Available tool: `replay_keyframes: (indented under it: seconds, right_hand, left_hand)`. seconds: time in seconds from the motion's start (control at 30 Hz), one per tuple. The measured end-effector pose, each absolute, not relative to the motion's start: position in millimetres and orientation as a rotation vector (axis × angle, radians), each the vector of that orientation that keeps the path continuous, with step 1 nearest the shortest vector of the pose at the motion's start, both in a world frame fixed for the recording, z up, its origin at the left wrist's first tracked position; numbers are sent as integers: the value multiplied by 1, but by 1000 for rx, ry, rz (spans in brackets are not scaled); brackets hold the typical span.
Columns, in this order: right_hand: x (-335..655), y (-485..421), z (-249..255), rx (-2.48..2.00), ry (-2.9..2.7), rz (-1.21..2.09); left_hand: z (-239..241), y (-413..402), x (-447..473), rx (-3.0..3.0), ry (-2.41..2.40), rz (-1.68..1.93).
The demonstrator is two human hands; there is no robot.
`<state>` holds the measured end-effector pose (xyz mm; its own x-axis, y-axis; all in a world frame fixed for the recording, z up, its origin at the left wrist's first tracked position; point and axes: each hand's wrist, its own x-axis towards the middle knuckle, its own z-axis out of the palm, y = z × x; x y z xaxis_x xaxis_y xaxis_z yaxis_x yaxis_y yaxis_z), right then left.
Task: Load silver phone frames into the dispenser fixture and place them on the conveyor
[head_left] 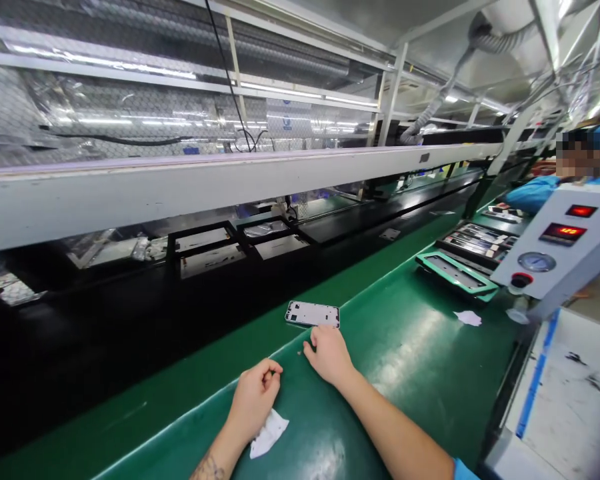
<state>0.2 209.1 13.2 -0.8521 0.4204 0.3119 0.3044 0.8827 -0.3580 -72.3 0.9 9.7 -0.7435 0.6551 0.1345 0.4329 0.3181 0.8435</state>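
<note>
My right hand (327, 355) is at the near edge of a phone housing (314, 314), a pale flat plate with dark cut-outs and a dark rim. Its fingers curl under, overlapping the housing's lower right edge; whether they grip it is hidden. The housing lies at the bench's far edge, beside the belt. To the left, my left hand (256, 399) hovers low over the green bench mat (325, 427), fingers curled together. Beside its palm and wrist, a crumpled white cloth (269, 435) shows on the mat; I cannot tell whether the fingers touch it.
A belt with a black strip (130, 347) runs past the bench, bearing black frames (205, 250). Right of me are a green tray (457, 275), phone parts (480, 239), a white scrap (467, 318) and a machine with red displays (555, 240). A co-worker in blue (535, 193) sits beyond.
</note>
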Motion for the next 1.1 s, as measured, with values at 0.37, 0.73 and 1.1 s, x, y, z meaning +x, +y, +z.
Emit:
replay_keyframes:
  seconds: [0.37, 0.73, 1.1]
  right_hand:
    - [-9, 219, 7, -456, -2593, 538]
    - [-28, 179, 15, -361, -2482, 763]
    - [-27, 140, 6, 48, -2272, 1138]
  left_hand:
    - [10, 2, -70, 1011, 2348, 1362]
    - [8, 3, -79, 864, 2325, 1574]
    - [1, -6, -87, 780, 2352, 1663]
